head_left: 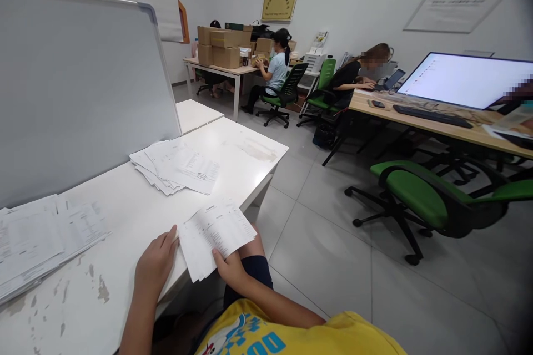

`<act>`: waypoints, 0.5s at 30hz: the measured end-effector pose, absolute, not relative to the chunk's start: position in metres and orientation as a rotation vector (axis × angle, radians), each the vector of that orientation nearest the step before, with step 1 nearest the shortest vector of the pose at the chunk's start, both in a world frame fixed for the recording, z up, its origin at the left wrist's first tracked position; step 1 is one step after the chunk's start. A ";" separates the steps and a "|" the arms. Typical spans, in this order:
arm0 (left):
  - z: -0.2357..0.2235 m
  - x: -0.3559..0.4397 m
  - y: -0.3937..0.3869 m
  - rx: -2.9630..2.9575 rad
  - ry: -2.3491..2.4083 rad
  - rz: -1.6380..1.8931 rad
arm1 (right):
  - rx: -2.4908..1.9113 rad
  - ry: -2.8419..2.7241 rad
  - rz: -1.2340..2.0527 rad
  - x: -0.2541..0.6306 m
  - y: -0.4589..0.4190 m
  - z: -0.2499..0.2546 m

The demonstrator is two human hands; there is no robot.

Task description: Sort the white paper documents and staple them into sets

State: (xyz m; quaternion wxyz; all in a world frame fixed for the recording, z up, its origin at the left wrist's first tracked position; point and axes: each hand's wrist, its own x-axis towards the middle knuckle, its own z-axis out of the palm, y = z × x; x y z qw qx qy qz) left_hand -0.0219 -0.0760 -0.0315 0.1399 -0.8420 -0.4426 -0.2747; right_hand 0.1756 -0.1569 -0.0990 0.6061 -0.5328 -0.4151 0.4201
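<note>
A thin stack of printed paper sheets (216, 233) is held tilted over the white table's front edge, above my lap. My right hand (231, 269) grips its lower edge, thumb on top and fingers hidden underneath. At the left edge of the sheets is my left hand (154, 263), its fingers drawn together and the fingertips against the paper's side. Farther back on the table lies a fanned pile of printed papers (179, 163), the top one bearing an oval stamp. A thicker pile of papers (50, 238) lies at the far left.
A grey divider panel (79, 89) stands along the back of the white table (233, 150). On the right are a green office chair (420, 194) and a wooden desk (449, 122) with a monitor (466, 80). Two people sit at other desks; cardboard boxes (227, 50) are stacked behind.
</note>
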 end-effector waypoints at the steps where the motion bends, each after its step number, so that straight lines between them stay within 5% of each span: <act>1: -0.031 -0.022 -0.076 -2.425 -1.277 -0.807 | -1.260 -0.984 0.902 0.176 -0.157 -0.099; 15: -0.037 -0.025 -0.072 -2.482 -1.292 -0.828 | -1.387 -1.115 0.898 0.192 -0.154 -0.092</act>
